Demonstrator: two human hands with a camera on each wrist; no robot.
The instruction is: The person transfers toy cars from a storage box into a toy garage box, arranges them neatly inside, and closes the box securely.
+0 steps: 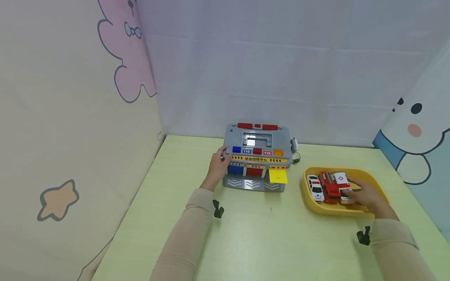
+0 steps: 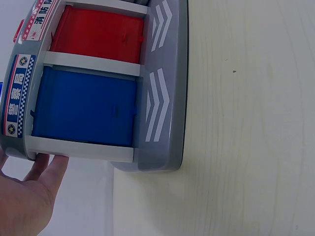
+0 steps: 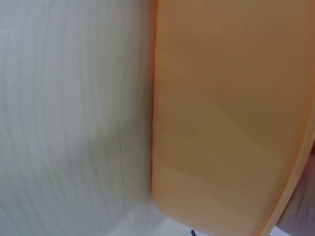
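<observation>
My left hand (image 1: 217, 166) grips the left edge of a grey toy emergency station (image 1: 261, 185); in the left wrist view the fingers (image 2: 53, 172) press against its side. The station has a blue door (image 2: 83, 105), a red door (image 2: 98, 32) and a yellow flap (image 1: 278, 176) that sticks out in front. Inside a yellow tray (image 1: 318, 208), my right hand (image 1: 367, 197) holds a white and red toy ambulance (image 1: 341, 180) by its right side. Beside it lie a red toy fire engine (image 1: 330, 189) and a white toy police car (image 1: 315, 189). In the right wrist view, the tray wall hides most of that hand.
The station and tray stand apart on a pale wooden table (image 1: 260, 242). A small white handset (image 1: 294, 144) with a dark coiled cord (image 1: 296, 158) hangs at the station's right side. Patterned cloth walls (image 1: 246, 70) enclose the table at the back and sides.
</observation>
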